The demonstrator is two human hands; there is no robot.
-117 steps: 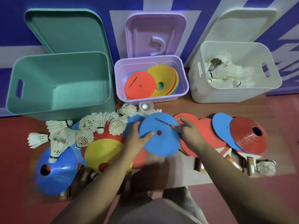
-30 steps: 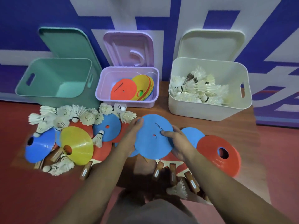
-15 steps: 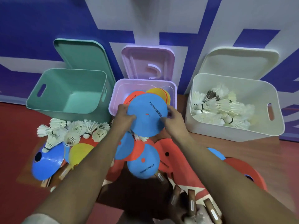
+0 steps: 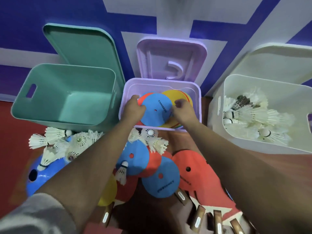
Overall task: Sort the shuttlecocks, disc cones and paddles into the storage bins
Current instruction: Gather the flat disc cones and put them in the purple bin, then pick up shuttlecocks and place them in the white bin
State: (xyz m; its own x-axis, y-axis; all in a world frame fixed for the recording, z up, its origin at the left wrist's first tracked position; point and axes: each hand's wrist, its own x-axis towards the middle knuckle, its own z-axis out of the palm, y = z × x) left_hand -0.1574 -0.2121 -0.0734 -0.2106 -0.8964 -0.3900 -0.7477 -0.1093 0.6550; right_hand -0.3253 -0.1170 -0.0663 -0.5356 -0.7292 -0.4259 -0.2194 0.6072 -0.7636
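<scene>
The blue disc cone was pinched at its nine o'clock edge by the left hand and at its three o'clock edge by the right hand, and was held low inside the purple bin.

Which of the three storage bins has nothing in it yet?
The teal bin on the left: its inside is bare; the purple bin holds disc cones, the white bin shuttlecocks.
</scene>
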